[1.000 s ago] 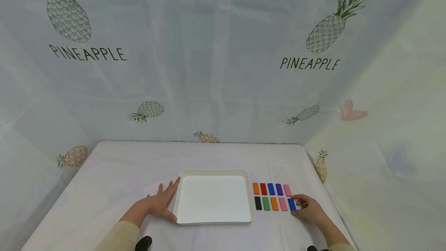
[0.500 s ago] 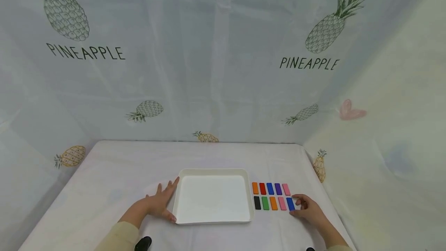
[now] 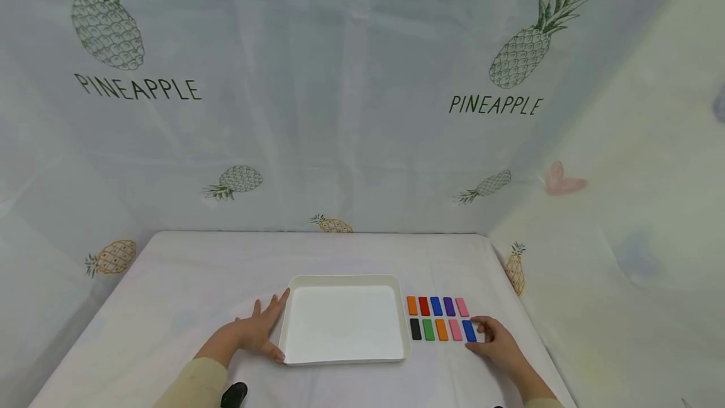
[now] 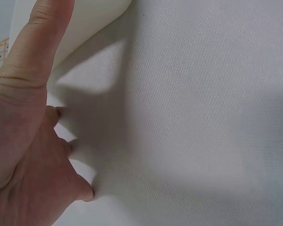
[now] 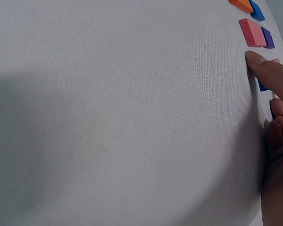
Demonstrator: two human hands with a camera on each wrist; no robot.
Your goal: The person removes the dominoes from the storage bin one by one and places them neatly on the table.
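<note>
A shallow white tray (image 3: 345, 320) lies on the table in the head view. My left hand (image 3: 255, 332) spreads its fingers along the tray's left side, with fingertip and thumb right at the rim. To the right of the tray, small rectangular blocks in several colours form two rows. The blue block (image 3: 469, 331) ends the front row, beside a pink block (image 3: 455, 330). My right hand (image 3: 498, 342) rests at that end, forefinger by the blue block's far edge and thumb by its near edge. Its other fingers bend loosely. In the right wrist view the thumb partly hides the blue block (image 5: 262, 85).
The front row also has a black block (image 3: 416, 329), a green block (image 3: 428, 330) and an orange block (image 3: 442, 330). Behind it runs the back row, from an orange block (image 3: 412, 306) to a pink block (image 3: 462, 307). A pineapple-print cloth (image 3: 351, 143) hangs behind the table.
The head view has shifted slightly, so everything appears a little further left. Both hands, the tray and the blocks keep the same places relative to one another.
</note>
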